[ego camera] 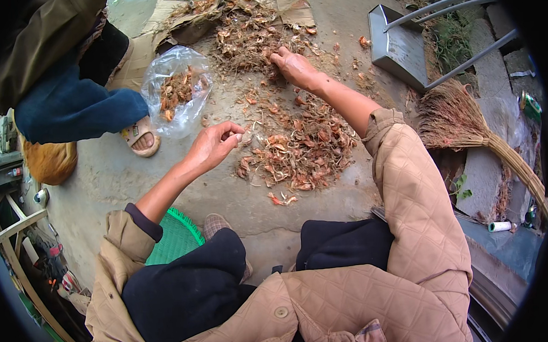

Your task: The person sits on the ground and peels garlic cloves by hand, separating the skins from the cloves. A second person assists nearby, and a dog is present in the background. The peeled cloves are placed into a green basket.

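Note:
My right hand (296, 71) reaches to the near edge of the far heap of dry, reddish-brown plant pieces with fine roots (244, 40). Its fingertips are bent down against the heap, and whether they hold a piece is hidden. My left hand (214, 145) hovers at the left of a nearer heap of similar pieces (305, 146), thumb and fingers curled close together. Anything pinched there is too small to make out. Beyond that hand lies an open clear plastic bag (201, 105) with some dry pieces inside.
Another person's jeans leg (80, 104) and sandal (143, 139) are beside the bag. A metal dustpan (397, 46) and a straw broom (457, 115) lie right. Flattened cardboard (295, 7) is under the far heap. A green plastic basket (175, 239) stands by my left leg.

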Demonstrator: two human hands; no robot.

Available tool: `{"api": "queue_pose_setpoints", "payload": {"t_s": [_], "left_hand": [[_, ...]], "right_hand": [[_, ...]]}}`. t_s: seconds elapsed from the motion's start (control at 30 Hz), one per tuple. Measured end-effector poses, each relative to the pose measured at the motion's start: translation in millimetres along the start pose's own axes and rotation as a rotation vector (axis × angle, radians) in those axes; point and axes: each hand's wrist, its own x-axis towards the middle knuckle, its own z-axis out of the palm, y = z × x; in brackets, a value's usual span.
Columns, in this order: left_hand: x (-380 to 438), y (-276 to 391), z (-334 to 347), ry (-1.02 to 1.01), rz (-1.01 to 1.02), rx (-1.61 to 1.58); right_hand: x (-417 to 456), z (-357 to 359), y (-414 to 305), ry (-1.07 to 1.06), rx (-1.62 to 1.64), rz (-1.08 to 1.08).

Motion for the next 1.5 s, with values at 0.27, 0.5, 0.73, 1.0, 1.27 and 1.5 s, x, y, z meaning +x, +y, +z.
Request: {"api": "queue_pose_setpoints", "payload": {"t_s": [0.27, 0.5, 0.73, 1.0, 1.27, 1.5], "left_hand": [[9.6, -0.1, 3.0, -0.024, -0.045, -0.216], [30.5, 28.8, 28.6, -0.099, -0.053, -0.483], [28.6, 20.9, 34.2, -0.132, -0.112, -0.618], [25.5, 48.2, 26.4, -0.117, 0.09, -0.869], [21.4, 52.6, 22.3, -0.014, 0.116, -0.755], [8.9, 70.9, 21.1, -0.005, 0.072, -0.895]], "right_hand": [[-55.3, -28.7, -36.0, -0.115, 0.927, 0.487], [-90.3, -33.0, -63.5, -0.143, 1.651, 0.612], [-95.3, -36.3, -50.2, -0.09, 1.907, 0.527], [-93.8, -39.8, -75.4, -0.327, 2.355, 0.448], [-94.2, -46.7, -91.1, -0.314, 2.345, 0.382], [-93.7, -62.5, -103.9, -0.201, 2.257, 0.497]]}}
